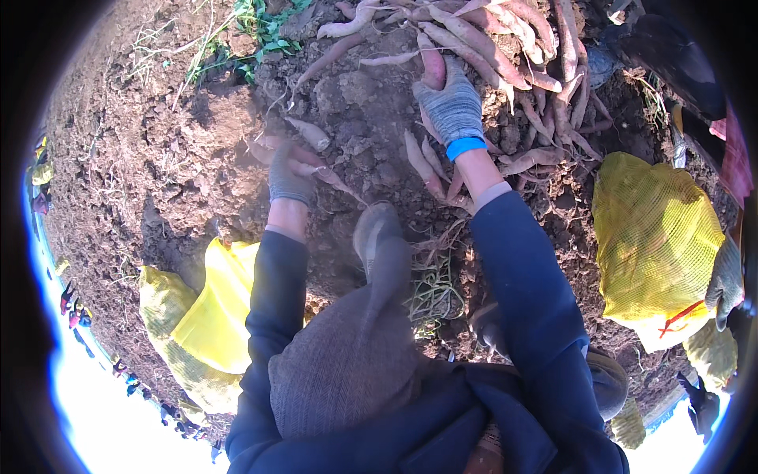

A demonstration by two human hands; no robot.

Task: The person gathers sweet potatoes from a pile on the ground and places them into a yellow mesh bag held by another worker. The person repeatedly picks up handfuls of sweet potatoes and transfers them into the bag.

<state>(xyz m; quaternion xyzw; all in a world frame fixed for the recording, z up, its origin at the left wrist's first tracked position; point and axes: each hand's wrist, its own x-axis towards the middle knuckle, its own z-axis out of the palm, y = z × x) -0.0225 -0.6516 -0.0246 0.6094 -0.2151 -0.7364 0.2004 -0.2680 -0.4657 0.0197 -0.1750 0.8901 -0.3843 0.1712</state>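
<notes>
My right hand point(452, 107), in a grey knit glove with a blue cuff, is closed around a reddish sweet potato point(431, 62) at the edge of a large heap of sweet potatoes point(482, 47). To the left, my left hand point(291, 174), in a grey glove, is low over the soil and closed on a slender sweet potato point(328, 172); its fingers are partly hidden and slightly blurred. Just beyond that hand, a paler sweet potato point(309, 133) lies on the ground. Between my arms, several more roots point(425, 164) lie by my right wrist.
Yellow mesh sacks stand on both sides: a full one point(655, 237) at right and one with a bright yellow panel point(217, 308) at left. Another person's gloved hand point(725, 280) touches the right sack. My boot point(377, 229) is between my hands. Green vines point(264, 35) lie at the far left.
</notes>
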